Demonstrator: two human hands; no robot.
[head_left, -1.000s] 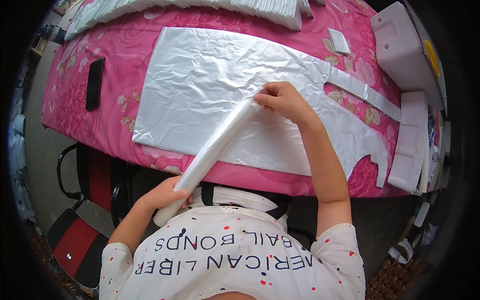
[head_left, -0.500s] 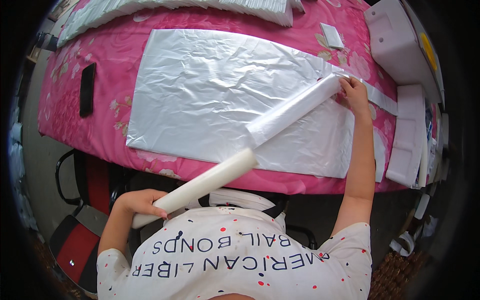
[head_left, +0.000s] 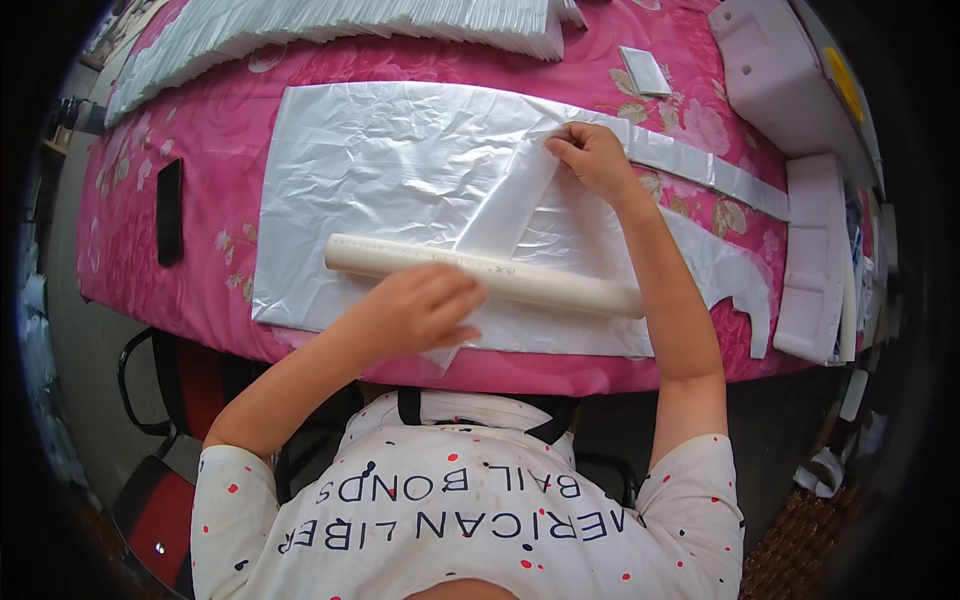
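A large silvery-white plastic sheet [head_left: 350,140] lies spread and creased over the table. Across its near half rests a white plastic pipe [head_left: 560,287], its right end partly behind my right forearm. My left hand [head_left: 425,305] is just over the near side of the pipe, slightly blurred, its fingers loosely bent and apart with nothing in them. At the sheet's far edge, my right hand [head_left: 597,162] pinches the top of a narrow folded strip of plastic film [head_left: 510,205]. That strip slants down toward the pipe and passes behind it.
A pink floral cloth [head_left: 215,290] covers the table. A black phone-like slab [head_left: 170,212] lies at left, a stack of folded white plastic [head_left: 330,25] at the far side, and a small white packet [head_left: 645,72] at far right. White foam boxes [head_left: 812,250] line the right edge. Chairs [head_left: 190,370] stand at near left.
My left hand has moved up from beside my body, setting the pipe on the sheet and letting go. My right hand has moved left with the film, which now hangs as a flat strip.
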